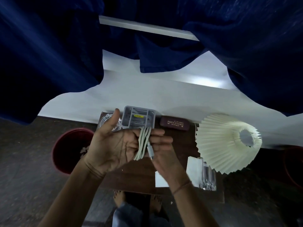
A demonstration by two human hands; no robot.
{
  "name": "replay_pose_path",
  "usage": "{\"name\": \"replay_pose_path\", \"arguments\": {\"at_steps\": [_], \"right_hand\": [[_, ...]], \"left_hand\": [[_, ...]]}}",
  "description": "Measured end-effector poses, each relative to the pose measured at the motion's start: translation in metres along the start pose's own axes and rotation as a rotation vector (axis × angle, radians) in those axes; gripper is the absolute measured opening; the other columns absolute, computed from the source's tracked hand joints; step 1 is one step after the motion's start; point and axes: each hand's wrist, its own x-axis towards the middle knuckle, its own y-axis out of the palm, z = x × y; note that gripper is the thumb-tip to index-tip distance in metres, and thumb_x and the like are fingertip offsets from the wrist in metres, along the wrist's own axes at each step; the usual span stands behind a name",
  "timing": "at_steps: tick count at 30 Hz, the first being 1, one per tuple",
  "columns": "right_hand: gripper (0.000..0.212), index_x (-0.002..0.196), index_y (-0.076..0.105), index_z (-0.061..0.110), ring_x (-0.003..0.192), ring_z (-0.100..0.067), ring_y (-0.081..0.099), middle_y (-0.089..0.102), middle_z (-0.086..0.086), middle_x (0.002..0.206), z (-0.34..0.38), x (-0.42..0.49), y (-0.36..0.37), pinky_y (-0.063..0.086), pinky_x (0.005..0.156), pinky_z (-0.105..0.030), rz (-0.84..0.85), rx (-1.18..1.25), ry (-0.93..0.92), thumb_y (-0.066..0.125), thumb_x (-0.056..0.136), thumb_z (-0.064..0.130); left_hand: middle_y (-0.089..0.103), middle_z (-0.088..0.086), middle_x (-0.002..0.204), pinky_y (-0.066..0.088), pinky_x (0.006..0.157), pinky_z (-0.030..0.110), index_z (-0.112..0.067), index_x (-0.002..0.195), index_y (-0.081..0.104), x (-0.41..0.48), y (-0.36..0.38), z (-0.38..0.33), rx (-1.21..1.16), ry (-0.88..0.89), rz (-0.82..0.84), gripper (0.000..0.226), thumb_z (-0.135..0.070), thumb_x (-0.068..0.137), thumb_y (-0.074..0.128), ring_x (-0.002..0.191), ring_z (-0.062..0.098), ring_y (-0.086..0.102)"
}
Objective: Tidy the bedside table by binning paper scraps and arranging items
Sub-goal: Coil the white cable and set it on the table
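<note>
A coiled white charging cable point(143, 143) is held above the dark wooden bedside table point(131, 177). My left hand point(113, 145) is palm up with its fingers curled around the loops. My right hand point(164, 149) pinches the cable from the right, and the plug end point(150, 150) lies against its fingers. Behind the hands a grey compartment organiser point(139, 117) stands at the table's back edge. A glass ashtray point(109, 122) lies left of it, partly hidden by my left thumb. A maroon glasses case point(175, 123) lies to the right.
A pleated cream lampshade point(227, 143) covers the table's right end. A white paper piece point(194, 169) and a clear glass point(208, 177) stand near the front right. A red bin point(68, 149) with scraps is on the floor at left. Blue curtains hang behind.
</note>
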Motion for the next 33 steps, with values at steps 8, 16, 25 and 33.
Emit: {"name": "replay_pose_path", "arguments": {"at_steps": [8, 16, 25, 33], "right_hand": [[0.02, 0.078, 0.069, 0.025, 0.044, -0.001, 0.05, 0.057, 0.007, 0.05, -0.037, -0.04, 0.023, 0.039, 0.046, -0.01, -0.16, -0.327, -0.102, 0.054, 0.091, 0.024], [0.02, 0.103, 0.068, 0.027, 0.088, -0.003, 0.063, 0.071, 0.011, 0.096, 0.008, -0.063, 0.018, 0.05, 0.079, -0.023, -0.306, -1.048, -0.382, 0.062, 0.085, 0.03], [0.017, 0.081, 0.074, 0.019, 0.064, -0.008, 0.058, 0.06, 0.006, 0.073, 0.062, -0.045, 0.005, 0.046, 0.058, -0.022, -0.318, -1.285, -0.516, 0.073, 0.073, 0.034], [0.015, 0.07, 0.072, 0.023, 0.049, -0.001, 0.057, 0.067, 0.01, 0.055, 0.034, 0.001, -0.048, 0.048, 0.054, -0.01, -0.148, -0.584, -0.266, 0.075, 0.072, 0.008]], "left_hand": [[0.043, 0.026, 0.141, 0.032, 0.109, 0.043, 0.006, 0.134, 0.04, 0.019, -0.012, -0.008, 0.04, 0.158, -0.265, 0.098, -0.071, 0.074, 0.036, 0.132, 0.033, 0.043], [0.055, 0.026, 0.131, 0.042, 0.104, 0.04, 0.007, 0.127, 0.046, 0.031, -0.024, -0.007, 0.232, 0.074, -0.485, 0.095, -0.069, 0.071, 0.035, 0.122, 0.032, 0.054], [0.071, 0.013, 0.096, 0.055, 0.083, 0.03, -0.002, 0.118, 0.06, 0.023, -0.027, 0.014, 0.293, -0.175, -0.36, 0.092, -0.075, 0.066, 0.042, 0.089, 0.023, 0.069], [0.048, 0.035, 0.132, 0.028, 0.113, 0.051, 0.01, 0.127, 0.045, 0.014, -0.046, 0.038, 0.328, -0.224, -0.131, 0.101, -0.074, 0.071, 0.045, 0.125, 0.046, 0.045]]}}
